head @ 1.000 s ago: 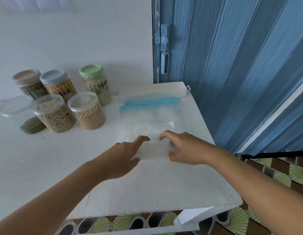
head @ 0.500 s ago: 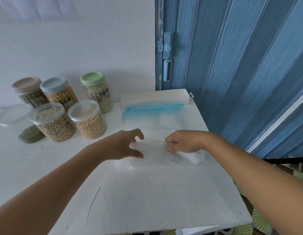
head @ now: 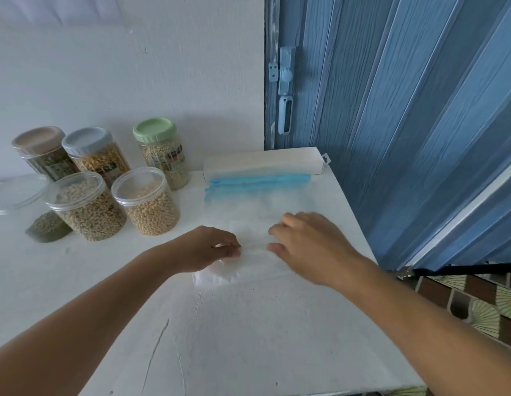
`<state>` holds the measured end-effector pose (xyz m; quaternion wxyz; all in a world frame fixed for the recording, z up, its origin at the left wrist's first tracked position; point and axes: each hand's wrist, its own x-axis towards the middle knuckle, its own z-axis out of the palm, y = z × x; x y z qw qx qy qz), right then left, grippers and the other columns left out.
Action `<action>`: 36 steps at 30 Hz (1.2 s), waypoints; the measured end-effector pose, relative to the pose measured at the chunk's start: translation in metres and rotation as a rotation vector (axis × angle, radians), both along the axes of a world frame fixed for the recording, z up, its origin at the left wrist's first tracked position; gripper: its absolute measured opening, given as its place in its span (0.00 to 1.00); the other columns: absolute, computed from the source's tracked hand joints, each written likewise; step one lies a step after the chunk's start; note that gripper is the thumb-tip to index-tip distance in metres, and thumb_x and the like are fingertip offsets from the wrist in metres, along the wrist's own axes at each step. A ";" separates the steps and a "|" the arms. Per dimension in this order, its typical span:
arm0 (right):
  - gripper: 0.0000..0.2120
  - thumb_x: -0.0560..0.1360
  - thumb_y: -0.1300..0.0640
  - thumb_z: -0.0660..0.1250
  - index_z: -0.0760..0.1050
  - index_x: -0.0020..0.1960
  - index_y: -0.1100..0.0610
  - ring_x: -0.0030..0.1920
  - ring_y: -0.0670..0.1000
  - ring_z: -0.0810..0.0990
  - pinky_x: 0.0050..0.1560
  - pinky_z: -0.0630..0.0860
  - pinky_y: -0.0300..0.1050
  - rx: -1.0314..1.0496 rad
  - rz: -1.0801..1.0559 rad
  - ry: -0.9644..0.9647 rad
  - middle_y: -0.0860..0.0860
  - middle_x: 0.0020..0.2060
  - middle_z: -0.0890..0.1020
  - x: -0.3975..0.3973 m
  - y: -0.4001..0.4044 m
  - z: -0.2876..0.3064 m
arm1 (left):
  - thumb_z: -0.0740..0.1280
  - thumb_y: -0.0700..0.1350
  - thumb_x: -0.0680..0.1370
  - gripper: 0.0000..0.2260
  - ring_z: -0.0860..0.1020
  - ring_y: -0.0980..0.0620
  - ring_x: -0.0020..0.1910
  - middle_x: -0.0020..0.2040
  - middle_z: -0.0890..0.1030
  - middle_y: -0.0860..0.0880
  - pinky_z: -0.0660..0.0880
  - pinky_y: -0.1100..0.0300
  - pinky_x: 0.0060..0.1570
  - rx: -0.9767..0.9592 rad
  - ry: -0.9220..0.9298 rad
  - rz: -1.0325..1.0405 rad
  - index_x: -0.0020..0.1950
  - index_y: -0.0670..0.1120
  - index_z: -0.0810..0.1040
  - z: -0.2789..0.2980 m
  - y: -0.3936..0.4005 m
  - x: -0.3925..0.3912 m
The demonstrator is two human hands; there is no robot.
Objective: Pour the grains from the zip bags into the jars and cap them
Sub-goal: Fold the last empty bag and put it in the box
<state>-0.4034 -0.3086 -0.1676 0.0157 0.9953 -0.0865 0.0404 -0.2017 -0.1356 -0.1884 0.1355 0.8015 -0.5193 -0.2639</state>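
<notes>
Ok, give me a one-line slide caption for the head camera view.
Both hands, left and right, handle an empty clear zip bag on a white table beside six capped grain jars.

Both bare forearms reach in from the near edge and converge toward the middle of the scene. The left hand is palm down, knuckles up, its fingers curled under and its fingertips pinched together on thin clear plastic. The right hand lies just right of it, apart from it, palm down with the wrist slightly raised. Its fingers are loosely bent and point left and far, the thumb stretched toward the left hand. Whether the right fingertips grip anything cannot be told.
</notes>
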 end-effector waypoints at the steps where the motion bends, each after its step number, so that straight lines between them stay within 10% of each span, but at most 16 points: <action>1: 0.19 0.86 0.43 0.55 0.78 0.64 0.51 0.54 0.56 0.80 0.57 0.74 0.53 0.050 -0.004 -0.021 0.50 0.56 0.81 -0.003 0.003 -0.012 | 0.66 0.54 0.84 0.07 0.79 0.61 0.50 0.52 0.84 0.60 0.75 0.61 0.55 0.000 -0.004 0.000 0.57 0.57 0.84 -0.001 0.000 -0.001; 4: 0.20 0.88 0.43 0.50 0.71 0.75 0.44 0.64 0.52 0.77 0.64 0.74 0.51 0.248 -0.059 0.038 0.44 0.68 0.78 -0.006 -0.008 -0.040 | 0.64 0.54 0.85 0.11 0.79 0.58 0.56 0.58 0.83 0.59 0.75 0.59 0.61 0.012 -0.012 0.025 0.64 0.56 0.82 0.002 0.003 -0.008; 9: 0.23 0.87 0.42 0.50 0.64 0.81 0.40 0.74 0.47 0.66 0.74 0.64 0.42 0.328 -0.067 0.026 0.42 0.79 0.67 -0.009 -0.018 -0.064 | 0.55 0.60 0.86 0.24 0.72 0.40 0.72 0.75 0.73 0.43 0.73 0.44 0.69 -0.189 -0.726 -0.053 0.78 0.50 0.72 -0.008 0.018 -0.041; 16: 0.34 0.80 0.34 0.36 0.56 0.83 0.41 0.83 0.45 0.51 0.79 0.40 0.38 0.384 -0.065 0.047 0.41 0.83 0.55 -0.011 -0.017 -0.070 | 0.30 0.71 0.81 0.35 0.33 0.51 0.83 0.84 0.36 0.50 0.39 0.51 0.82 -0.027 -0.506 -0.161 0.84 0.54 0.34 -0.049 0.018 -0.061; 29: 0.35 0.82 0.32 0.36 0.47 0.85 0.45 0.84 0.48 0.45 0.83 0.42 0.55 0.304 -0.009 0.009 0.46 0.84 0.51 -0.012 -0.022 -0.070 | 0.36 0.69 0.81 0.33 0.30 0.54 0.81 0.83 0.32 0.53 0.30 0.60 0.77 0.022 -0.440 -0.151 0.82 0.57 0.31 -0.051 0.015 -0.059; 36: 0.27 0.83 0.35 0.58 0.74 0.75 0.49 0.68 0.53 0.75 0.75 0.65 0.57 0.203 0.187 -0.110 0.48 0.67 0.77 -0.035 -0.028 -0.078 | 0.39 0.70 0.81 0.33 0.33 0.54 0.82 0.84 0.35 0.52 0.37 0.56 0.81 -0.024 -0.314 -0.059 0.84 0.60 0.38 -0.043 0.013 -0.060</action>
